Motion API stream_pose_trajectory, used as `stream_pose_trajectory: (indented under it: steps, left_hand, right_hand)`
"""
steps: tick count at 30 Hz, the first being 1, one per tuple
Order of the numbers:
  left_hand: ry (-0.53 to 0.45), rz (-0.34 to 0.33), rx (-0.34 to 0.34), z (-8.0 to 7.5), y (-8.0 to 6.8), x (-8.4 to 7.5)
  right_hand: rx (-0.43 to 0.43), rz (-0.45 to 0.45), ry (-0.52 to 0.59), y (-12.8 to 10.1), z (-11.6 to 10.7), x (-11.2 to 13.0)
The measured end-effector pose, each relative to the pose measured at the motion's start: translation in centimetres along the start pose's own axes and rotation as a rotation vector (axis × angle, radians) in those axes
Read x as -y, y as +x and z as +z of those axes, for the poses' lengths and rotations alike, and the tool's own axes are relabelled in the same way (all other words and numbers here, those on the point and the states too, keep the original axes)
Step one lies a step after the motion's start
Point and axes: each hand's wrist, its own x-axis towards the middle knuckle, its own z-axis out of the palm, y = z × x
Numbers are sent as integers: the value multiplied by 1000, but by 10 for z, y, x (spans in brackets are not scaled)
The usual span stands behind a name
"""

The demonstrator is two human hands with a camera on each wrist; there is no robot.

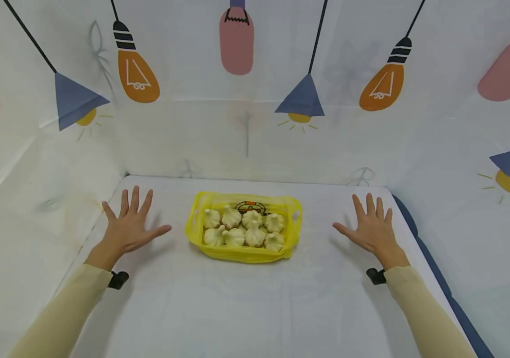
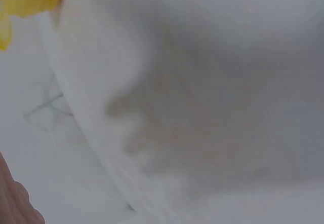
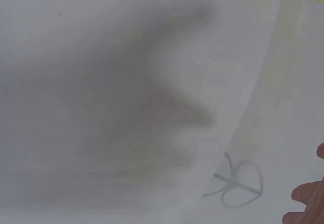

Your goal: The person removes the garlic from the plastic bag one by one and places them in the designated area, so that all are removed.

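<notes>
— Sleeves are sitting nearest to the camera, one at each lower corner. What is the left hand (image 1: 128, 226) doing?

— It is lying flat on the white table (image 1: 246, 308) with the fingers spread wide, and it is holding nothing. It is staying well apart from the yellow basket (image 1: 243, 251).

— And what is lying in the middle?

— The basket is standing between both hands, and garlic bulbs (image 1: 243, 226) are filling it in two rows.

— Is the right hand (image 1: 373, 228) gripping something?

— No, it is also resting flat and spread, holding nothing.

— So which step is this?

— I am judging that the work is only beginning. The next move is probably asking one hand to reach inward and curl its fingers around a bulb or the basket rim.
</notes>
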Motion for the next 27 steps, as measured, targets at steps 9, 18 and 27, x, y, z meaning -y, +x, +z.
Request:
stream_pose_trajectory:
  steps: [9, 18, 27]
  left_hand:
    - [-116, 52, -79, -5, 7, -32]
    - [-271, 111, -102, 11, 11, -64]
    - [-483, 186, -113, 28, 19, -90]
  right_hand:
    - [-12, -32, 72, 2, -2, 19]
    - [-9, -65, 100, 7, -7, 48]
    - [22, -130, 125, 13, -12, 84]
